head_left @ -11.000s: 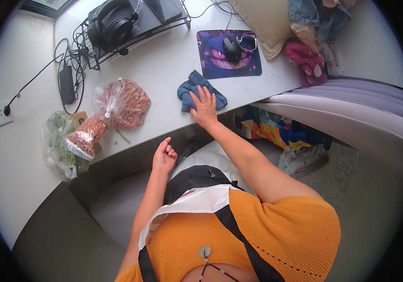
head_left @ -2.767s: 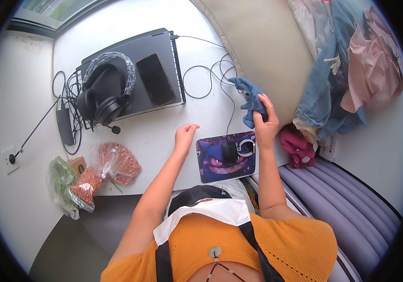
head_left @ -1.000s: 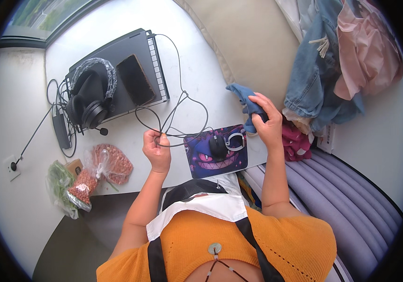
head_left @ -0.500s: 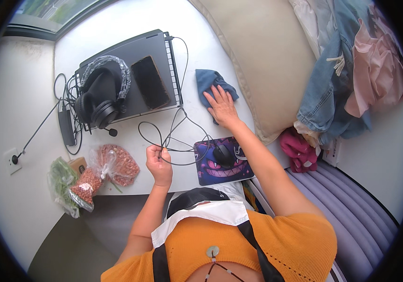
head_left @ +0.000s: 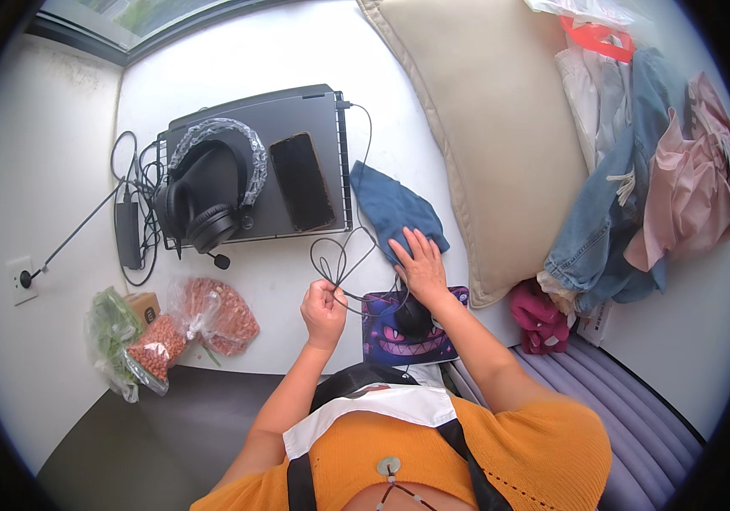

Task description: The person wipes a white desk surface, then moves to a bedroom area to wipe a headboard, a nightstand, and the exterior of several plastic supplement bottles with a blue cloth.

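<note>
Loosely, left hand (head_left: 323,308) grip pinches looped thin black cable (head_left: 337,260), limp and light (tangles easily); best held at the gathered loops. Right hand (head_left: 420,266), beside it, lies spread flat on soft blue cloth (head_left: 395,209) on the bench (head_left: 263,281).

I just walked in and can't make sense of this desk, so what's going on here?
A person in an orange top leans over a white desk. Their left hand pinches a looped black cable and holds it up off the surface. Their right hand lies flat on a blue cloth spread on the desk, just above a purple mouse pad with a black mouse. Farther back, headphones and a phone rest on a closed grey laptop.
</note>
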Motion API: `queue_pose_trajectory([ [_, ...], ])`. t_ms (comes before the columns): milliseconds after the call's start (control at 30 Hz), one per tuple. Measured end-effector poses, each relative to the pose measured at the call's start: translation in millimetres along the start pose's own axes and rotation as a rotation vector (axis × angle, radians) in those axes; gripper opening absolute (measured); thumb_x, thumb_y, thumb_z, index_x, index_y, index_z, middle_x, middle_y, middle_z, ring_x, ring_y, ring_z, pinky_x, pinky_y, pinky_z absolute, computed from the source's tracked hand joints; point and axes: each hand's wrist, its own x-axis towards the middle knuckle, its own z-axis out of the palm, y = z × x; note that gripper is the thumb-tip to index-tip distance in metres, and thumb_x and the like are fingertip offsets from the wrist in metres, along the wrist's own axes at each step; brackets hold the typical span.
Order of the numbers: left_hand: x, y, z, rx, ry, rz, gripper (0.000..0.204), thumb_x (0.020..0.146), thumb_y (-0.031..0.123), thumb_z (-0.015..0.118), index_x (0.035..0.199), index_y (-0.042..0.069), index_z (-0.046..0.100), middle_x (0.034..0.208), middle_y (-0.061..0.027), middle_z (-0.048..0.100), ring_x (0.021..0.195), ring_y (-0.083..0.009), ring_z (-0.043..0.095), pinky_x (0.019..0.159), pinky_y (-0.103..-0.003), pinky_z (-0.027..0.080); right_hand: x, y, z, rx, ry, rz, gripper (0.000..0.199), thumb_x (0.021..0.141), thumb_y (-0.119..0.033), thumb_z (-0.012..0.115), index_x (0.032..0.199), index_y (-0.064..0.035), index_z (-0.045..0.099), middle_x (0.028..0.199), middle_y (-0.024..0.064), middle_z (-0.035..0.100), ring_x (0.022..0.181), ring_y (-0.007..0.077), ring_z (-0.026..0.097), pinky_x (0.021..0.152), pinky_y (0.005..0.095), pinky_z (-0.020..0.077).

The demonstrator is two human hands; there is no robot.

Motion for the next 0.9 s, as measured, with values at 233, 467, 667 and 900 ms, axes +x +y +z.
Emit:
queue_pose_trajectory([
  [233,21,-15,17,0.204,-0.063,0.28,0.017,0.072,0.005,0.067,0.081,0.01,0.054,0.049,0.0012,0.043,0.044,-0.0198,0.046,0.054,-0.033,0.039,79,29,-4,-0.035,0.087,0.094,0.062,0.082,-0.033,0.065,0.14,-0.0268,0.043,0.151,0.0104,0.027,0.14,0.0302,0.023,0.111,0.0539,0.0232],
  [467,37,-17,37,0.285,-0.227,0.264,0.014,0.07,0.008,0.066,0.08,0.011,0.056,0.047,0.0002,0.046,0.042,-0.0205,0.048,0.051,-0.033,0.039,275,73,-17,-0.03,0.213,0.143,0.06,0.088,-0.034,0.058,0.143,-0.0264,0.037,0.153,0.0114,0.023,0.142,0.0314,0.018,0.113,0.0541,0.0205],
  [667,44,-24,46,0.339,-0.276,0.286,0.015,0.071,0.009,0.066,0.082,0.012,0.056,0.047,-0.002,0.047,0.043,-0.0237,0.049,0.052,-0.036,0.042,358,79,-39,-0.036,0.121,0.208,0.057,0.091,-0.033,0.055,0.144,-0.0254,0.036,0.154,0.01,0.022,0.142,0.0301,0.018,0.113,0.05,0.0224],
  [900,32,-16,40,0.293,-0.203,0.299,0.016,0.068,0.007,0.065,0.08,0.012,0.056,0.047,0.0007,0.044,0.042,-0.0216,0.046,0.051,-0.033,0.04,275,48,-28,-0.02,0.052,-0.156,0.054,0.088,-0.027,0.06,0.14,-0.0278,0.044,0.151,0.006,0.031,0.141,0.0269,0.024,0.113,0.0506,0.0213],
])
